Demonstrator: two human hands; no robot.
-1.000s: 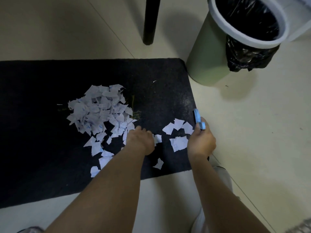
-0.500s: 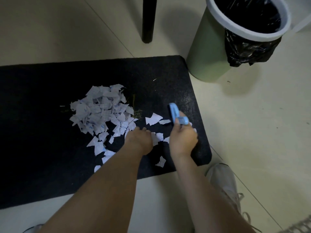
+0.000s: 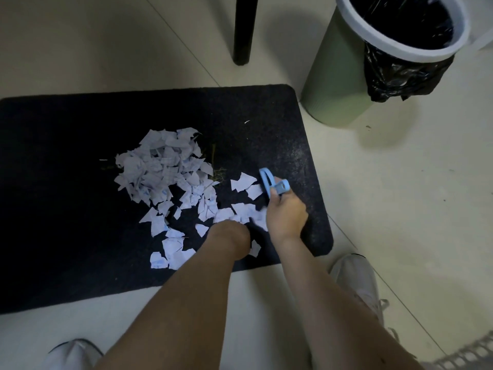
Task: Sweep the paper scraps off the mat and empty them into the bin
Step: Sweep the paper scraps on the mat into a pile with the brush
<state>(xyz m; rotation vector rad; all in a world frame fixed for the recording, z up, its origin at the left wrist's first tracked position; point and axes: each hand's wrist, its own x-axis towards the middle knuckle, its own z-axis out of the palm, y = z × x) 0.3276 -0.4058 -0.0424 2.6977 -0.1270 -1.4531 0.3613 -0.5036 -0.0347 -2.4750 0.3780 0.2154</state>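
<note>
**Scraps half-herded on the mat, brush in the right hand**

Head view: a black mat (image 3: 80, 209) lies on a pale tiled floor (image 3: 400, 209), and torn paper scraps (image 3: 160, 169) sit on it in one loose heap left of centre, with a thinner trail running toward the near right corner. A few strands of dry plant debris (image 3: 217, 174) lie at the heap's right edge. The right hand (image 3: 286, 217) curls round the blue handle of a small brush (image 3: 269, 184); its bristle end is hidden behind the hand and blurred, so whether it touches the mat cannot be told. The left hand (image 3: 229, 236) rests knuckles-up among the near scraps, fingers tucked under; whether that grip pinches paper or holds nothing cannot be told. A green bin (image 3: 338, 84) lined with a black bag stands on the floor just beyond the mat's far right corner. A dark furniture leg (image 3: 244, 28) stands behind the mat, and pale shoes (image 3: 354, 279) show at the near edge.

The scraps look feather-light, limp and easily scattered, likely to cling to the rough mat pile or flutter off under a fast stroke. Short, low sweeps toward the heap should suit them best; for lifting, cupping the pile from both sides, or onto a flat carrier, seems safer than pinching single pieces.
</note>
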